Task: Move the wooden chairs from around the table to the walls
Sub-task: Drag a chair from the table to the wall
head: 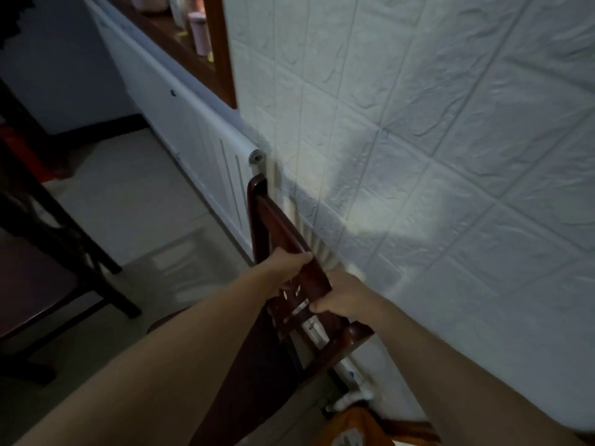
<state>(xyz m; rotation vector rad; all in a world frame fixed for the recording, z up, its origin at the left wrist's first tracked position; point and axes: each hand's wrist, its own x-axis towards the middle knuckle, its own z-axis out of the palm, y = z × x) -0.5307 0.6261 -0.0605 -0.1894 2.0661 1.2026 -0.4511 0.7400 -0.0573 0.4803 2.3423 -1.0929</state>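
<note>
Both bare forearms fill the bottom of the shot, reaching forward to one dark reddish-brown wooden chair (pixel 283 226) that sits right up against the wall.

Going left to right: at the far left there's a second dark wooden chair (pixel 48 284), seat and legs only partly in frame, standing on the pale tiled floor (pixel 128 201) well apart from the one being held. So that's two chairs I can count. Behind it, a white panelled cabinet (pixel 180 123) runs along the wall, with a brown wooden shelf (pixel 180 40) above it carrying a pink cylindrical container (pixel 199 33) and a few blurry jars I can't make out.

Next is the held chair. Its top rail runs diagonally, from the curved far corner near the cabinet's end down toward the camera, roughly parallel to the wall. Its back is facing the wall, just beside it; can't tell if it actually touches. The left hand (pixel 286 268) is wrapped over the top rail, fingers curled around it. The right hand (pixel 341 297) grips the same rail a bit nearer the camera, thumb in front and fingers behind.

Right of all that is the white embossed brick-pattern wall (pixel 450 156), with shadow falling across it. Something orange (pixel 354 426) pokes in at the bottom edge, too blurry to identify.
</note>
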